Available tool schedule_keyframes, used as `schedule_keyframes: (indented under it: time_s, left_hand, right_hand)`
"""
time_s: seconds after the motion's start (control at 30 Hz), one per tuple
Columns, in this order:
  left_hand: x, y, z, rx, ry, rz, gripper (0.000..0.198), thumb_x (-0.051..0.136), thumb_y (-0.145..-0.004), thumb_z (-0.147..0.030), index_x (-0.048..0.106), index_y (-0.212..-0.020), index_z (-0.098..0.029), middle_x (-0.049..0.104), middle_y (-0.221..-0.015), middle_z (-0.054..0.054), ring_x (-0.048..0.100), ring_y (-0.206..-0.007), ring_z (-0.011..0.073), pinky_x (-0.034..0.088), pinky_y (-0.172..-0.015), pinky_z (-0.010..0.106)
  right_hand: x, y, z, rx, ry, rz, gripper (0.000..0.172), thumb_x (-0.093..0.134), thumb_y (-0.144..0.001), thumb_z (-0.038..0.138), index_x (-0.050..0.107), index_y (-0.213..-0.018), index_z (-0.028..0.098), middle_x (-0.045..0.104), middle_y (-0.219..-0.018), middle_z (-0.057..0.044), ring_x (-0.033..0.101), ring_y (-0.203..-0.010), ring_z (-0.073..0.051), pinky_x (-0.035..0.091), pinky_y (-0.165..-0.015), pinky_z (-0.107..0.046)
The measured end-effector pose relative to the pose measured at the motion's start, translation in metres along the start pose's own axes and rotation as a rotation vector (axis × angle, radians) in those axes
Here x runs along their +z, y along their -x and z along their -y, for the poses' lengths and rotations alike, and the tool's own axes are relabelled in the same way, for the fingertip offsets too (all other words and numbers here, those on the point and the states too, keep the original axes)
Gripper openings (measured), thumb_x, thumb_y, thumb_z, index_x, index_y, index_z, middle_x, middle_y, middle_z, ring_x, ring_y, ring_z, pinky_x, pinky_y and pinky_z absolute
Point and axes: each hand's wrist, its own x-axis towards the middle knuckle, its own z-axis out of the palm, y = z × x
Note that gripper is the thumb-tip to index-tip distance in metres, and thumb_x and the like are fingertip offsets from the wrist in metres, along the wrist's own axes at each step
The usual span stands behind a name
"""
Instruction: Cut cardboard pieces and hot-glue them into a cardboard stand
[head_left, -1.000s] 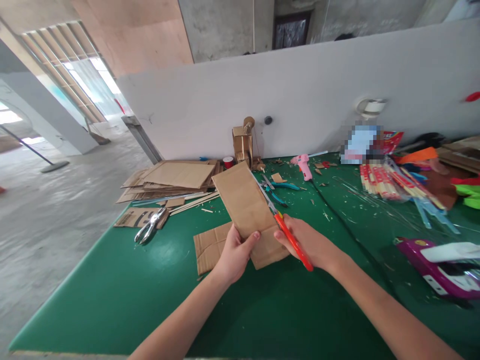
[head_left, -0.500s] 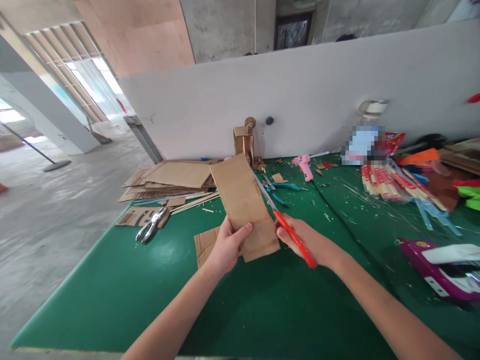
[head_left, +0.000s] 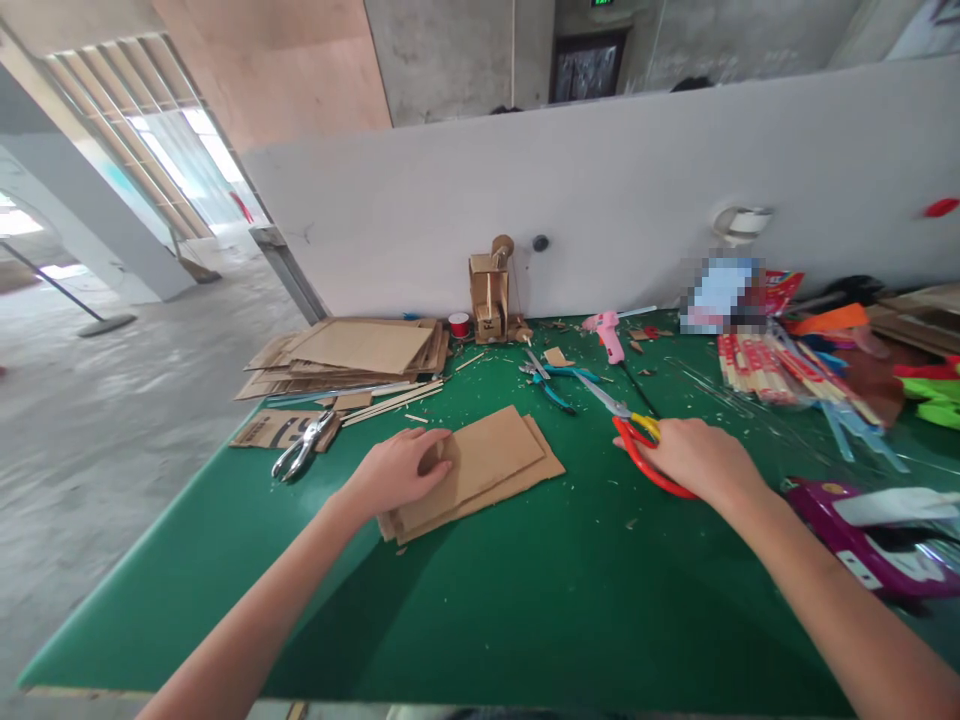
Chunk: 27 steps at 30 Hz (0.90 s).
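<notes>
Two or so cut cardboard pieces lie stacked, slightly askew, on the green table. My left hand rests over their left end, thumb and fingers apart. In my right hand is a pair of scissors with red and yellow handles, held low over the table right of the cardboard. Its blades point up and left toward teal-handled pliers. My fingers partly hide the handles.
At the back left is a cardboard stack, with wooden sticks and a silver hole punch in front. A small cardboard model stands by the wall. A pink glue gun and a purple tool are rightward.
The cardboard piece that my left hand held up now lies flat on the other piece. My left hand has loosened its hold; my right hand has moved right with the scissors.
</notes>
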Motion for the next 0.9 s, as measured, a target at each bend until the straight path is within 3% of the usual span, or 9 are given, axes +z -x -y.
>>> schedule_keyframes:
  time_s: [0.1, 0.2, 0.3, 0.43, 0.6, 0.73, 0.8, 0.9]
  left_hand:
    - [0.002, -0.009, -0.01, 0.07, -0.001, -0.007, 0.054, 0.037, -0.088, -0.047, 0.048, -0.134, -0.021, 0.056, -0.119, 0.012, 0.052, -0.109, 0.0276, 0.04, -0.092, 0.039]
    - [0.004, -0.013, -0.023, 0.077, 0.034, 0.025, 0.07, 0.043, -0.082, -0.061, 0.042, -0.14, -0.022, 0.052, -0.128, 0.013, 0.047, -0.115, 0.032, 0.035, -0.096, 0.044]
    - [0.006, -0.014, -0.033, 0.045, 0.066, 0.038, 0.081, 0.047, -0.076, -0.069, 0.038, -0.142, -0.022, 0.052, -0.128, 0.015, 0.046, -0.115, 0.0353, 0.034, -0.096, 0.047]
    - [0.007, -0.018, -0.043, 0.002, 0.083, 0.05, 0.079, 0.049, -0.074, -0.068, 0.045, -0.135, -0.019, 0.054, -0.122, 0.017, 0.048, -0.112, 0.0368, 0.037, -0.091, 0.048]
    - [0.005, -0.025, -0.053, 0.027, 0.052, 0.084, 0.068, 0.055, -0.072, -0.063, 0.055, -0.121, -0.016, 0.056, -0.115, 0.017, 0.049, -0.108, 0.0368, 0.041, -0.086, 0.048]
    - [0.006, -0.027, -0.056, 0.02, 0.025, 0.104, 0.066, 0.055, -0.072, -0.063, 0.054, -0.118, -0.016, 0.054, -0.116, 0.017, 0.049, -0.109, 0.0364, 0.042, -0.085, 0.047]
    - [0.007, -0.028, -0.056, 0.004, 0.011, 0.12, 0.066, 0.057, -0.07, -0.062, 0.053, -0.117, -0.016, 0.053, -0.116, 0.017, 0.049, -0.109, 0.0368, 0.042, -0.085, 0.048]
    - [0.004, -0.032, -0.058, 0.002, -0.015, 0.147, 0.069, 0.061, -0.066, -0.062, 0.054, -0.114, -0.013, 0.051, -0.114, 0.019, 0.05, -0.108, 0.0384, 0.043, -0.086, 0.048]
  right_hand:
    - [0.005, 0.005, 0.001, 0.046, -0.018, 0.056, 0.057, 0.037, -0.084, 0.062, 0.065, -0.084, 0.012, 0.067, -0.086, -0.02, 0.067, -0.075, -0.033, 0.045, -0.057, -0.035]
    - [0.009, 0.007, 0.0, 0.034, -0.035, 0.052, 0.047, 0.04, -0.086, 0.053, 0.064, -0.088, 0.013, 0.067, -0.086, -0.018, 0.067, -0.072, -0.03, 0.044, -0.054, -0.034]
    - [0.008, 0.005, -0.001, -0.032, 0.005, -0.004, 0.035, 0.049, -0.086, 0.045, 0.061, -0.091, 0.013, 0.066, -0.086, -0.018, 0.066, -0.078, -0.031, 0.045, -0.056, -0.034]
    - [0.002, 0.001, 0.009, -0.101, 0.073, -0.125, 0.019, 0.049, -0.089, 0.028, 0.058, -0.094, 0.012, 0.064, -0.091, -0.019, 0.064, -0.086, -0.032, 0.046, -0.061, -0.037]
    - [0.004, -0.007, 0.033, -0.282, 0.075, -0.248, 0.036, 0.047, -0.091, 0.04, 0.056, -0.109, 0.011, 0.061, -0.106, -0.022, 0.055, -0.103, -0.038, 0.048, -0.071, -0.044]
    - [0.021, -0.014, 0.048, -0.44, -0.005, -0.263, 0.052, 0.039, -0.093, 0.05, 0.051, -0.125, 0.01, 0.052, -0.128, -0.022, 0.047, -0.117, -0.039, 0.042, -0.089, -0.052]
    - [0.03, -0.011, 0.056, -0.518, -0.079, -0.26, 0.054, 0.033, -0.095, 0.049, 0.048, -0.129, 0.01, 0.052, -0.13, -0.02, 0.045, -0.121, -0.036, 0.037, -0.096, -0.051]
    - [0.039, 0.0, 0.072, -0.591, -0.195, -0.243, 0.053, 0.034, -0.095, 0.046, 0.046, -0.13, 0.008, 0.055, -0.125, -0.02, 0.048, -0.119, -0.034, 0.039, -0.095, -0.048]
